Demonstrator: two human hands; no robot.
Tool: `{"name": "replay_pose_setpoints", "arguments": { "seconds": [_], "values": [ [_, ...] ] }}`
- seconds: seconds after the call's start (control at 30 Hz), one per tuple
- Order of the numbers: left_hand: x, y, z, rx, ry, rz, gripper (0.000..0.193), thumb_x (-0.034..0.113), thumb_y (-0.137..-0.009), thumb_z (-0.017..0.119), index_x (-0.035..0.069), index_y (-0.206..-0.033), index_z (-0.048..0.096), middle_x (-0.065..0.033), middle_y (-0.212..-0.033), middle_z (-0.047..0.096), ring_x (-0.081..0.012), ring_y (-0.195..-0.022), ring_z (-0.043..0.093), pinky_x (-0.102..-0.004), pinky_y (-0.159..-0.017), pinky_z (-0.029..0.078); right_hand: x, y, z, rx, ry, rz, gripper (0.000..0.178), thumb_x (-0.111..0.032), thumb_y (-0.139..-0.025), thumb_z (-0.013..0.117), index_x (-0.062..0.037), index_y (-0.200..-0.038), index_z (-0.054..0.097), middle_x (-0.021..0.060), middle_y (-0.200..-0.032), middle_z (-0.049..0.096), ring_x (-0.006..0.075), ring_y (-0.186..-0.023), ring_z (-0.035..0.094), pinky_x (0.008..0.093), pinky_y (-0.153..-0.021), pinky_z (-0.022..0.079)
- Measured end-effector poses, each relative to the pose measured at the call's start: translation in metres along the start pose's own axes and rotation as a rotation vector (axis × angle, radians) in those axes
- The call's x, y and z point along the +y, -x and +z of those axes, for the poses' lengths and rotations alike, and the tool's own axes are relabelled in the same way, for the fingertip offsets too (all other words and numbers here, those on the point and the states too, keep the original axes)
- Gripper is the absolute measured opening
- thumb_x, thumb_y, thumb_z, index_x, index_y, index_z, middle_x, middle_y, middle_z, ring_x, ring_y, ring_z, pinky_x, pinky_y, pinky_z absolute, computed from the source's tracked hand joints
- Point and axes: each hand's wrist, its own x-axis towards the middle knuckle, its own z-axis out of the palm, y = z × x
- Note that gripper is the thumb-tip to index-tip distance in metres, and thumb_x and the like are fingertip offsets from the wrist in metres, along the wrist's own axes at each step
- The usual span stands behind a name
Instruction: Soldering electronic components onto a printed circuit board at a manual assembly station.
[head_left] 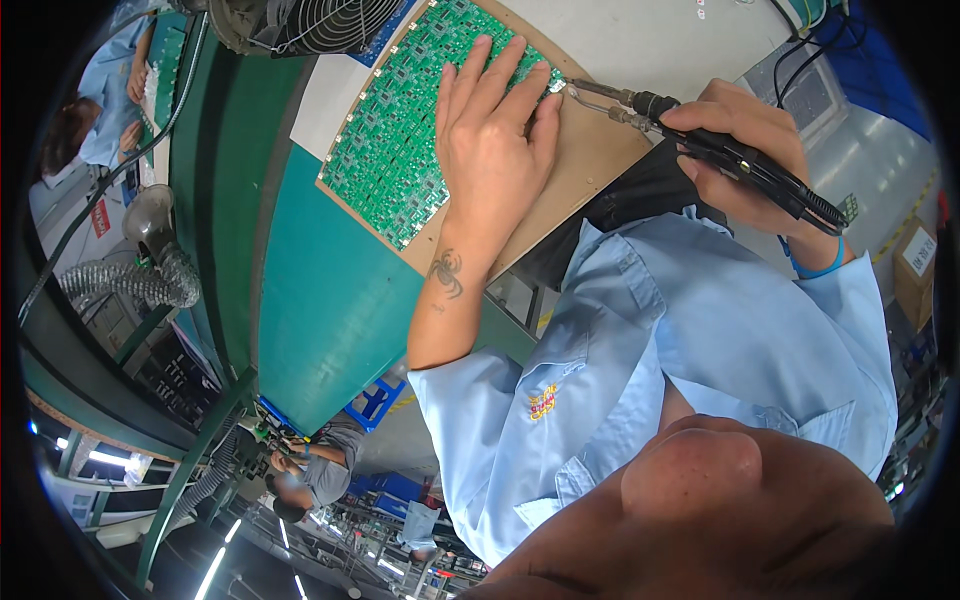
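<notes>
A green circuit board panel (385,150), crowded with small components, lies on a brown backing board (585,160). My left hand (495,130) rests flat on the panel with its fingers stretched out. In my right hand (755,135) is a black pair of soldering tweezers (735,160), held like a pen. Its two thin metal arms point left. Their tips are at the panel's right edge, close to my left fingertips; I cannot tell whether they touch it. Part of the panel is hidden under my left hand.
A round wire-guarded fan (340,22) stands beyond the panel. The green bench mat (320,290) spreads to the left. Farther left are a flexible silver duct (130,282) and two co-workers, one in a grey shirt (335,470). A cardboard box (913,270) stands at the right.
</notes>
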Motion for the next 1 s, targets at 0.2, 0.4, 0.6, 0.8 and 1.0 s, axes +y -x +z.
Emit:
{"name": "replay_pose_setpoints", "arguments": {
  "seconds": [0.2, 0.4, 0.6, 0.8, 1.0],
  "values": [
    [-0.001, 0.001, 0.001, 0.007, 0.007, -0.002, 0.025, 0.014, -0.085, 0.081, 0.009, -0.11, 0.082, -0.0064, -0.133, 0.074, -0.0326, -0.138, 0.06, -0.0544, -0.12, 0.042, -0.001, -0.008, -0.006, -0.041, -0.025, 0.002, 0.043, 0.003, -0.072, 0.074, 0.0002, -0.116, 0.076, 0.0073, -0.083, 0.067, 0.0196, -0.069, 0.052, 0.0302, -0.065, 0.041],
    [-0.001, 0.0, 0.002, 0.016, 0.005, 0.005, 0.025, 0.014, -0.085, 0.081, 0.01, -0.109, 0.082, -0.0062, -0.133, 0.074, -0.0326, -0.138, 0.061, -0.0535, -0.12, 0.042, 0.001, -0.015, -0.018, -0.09, -0.08, 0.03, 0.045, 0.003, -0.072, 0.072, 0.0015, -0.117, 0.075, 0.0075, -0.082, 0.065, 0.0197, -0.069, 0.052, 0.0309, -0.065, 0.04],
    [0.001, -0.003, -0.001, 0.017, -0.016, 0.008, 0.026, 0.013, -0.084, 0.083, 0.009, -0.11, 0.083, -0.0052, -0.132, 0.076, -0.0305, -0.136, 0.063, -0.047, -0.118, 0.046, -0.001, -0.019, -0.029, -0.073, -0.089, 0.028, 0.04, 0.004, -0.077, 0.073, 0.0002, -0.117, 0.077, 0.0079, -0.097, 0.077, 0.015, -0.073, 0.064, 0.0242, -0.068, 0.05],
    [0.001, 0.001, -0.003, 0.007, -0.004, -0.019, 0.024, 0.015, -0.086, 0.08, 0.009, -0.109, 0.082, -0.0058, -0.134, 0.074, -0.0319, -0.139, 0.06, -0.0523, -0.122, 0.041, 0.015, -0.027, -0.023, 0.243, -0.02, 0.049, 0.042, -0.003, -0.09, 0.071, 0.0006, -0.131, 0.071, 0.0122, -0.107, 0.074, 0.0198, -0.095, 0.069, 0.0276, -0.086, 0.054],
    [0.002, 0.0, -0.001, 0.008, 0.018, -0.011, 0.024, 0.015, -0.086, 0.08, 0.01, -0.108, 0.082, -0.0055, -0.134, 0.074, -0.0317, -0.139, 0.06, -0.0516, -0.122, 0.041, 0.064, -0.03, -0.01, 0.577, 0.064, 0.07, 0.04, -0.015, -0.103, 0.065, 0.001, -0.139, 0.062, 0.0142, -0.123, 0.069, 0.0191, -0.096, 0.065, 0.028, -0.087, 0.052]
  ]
}}
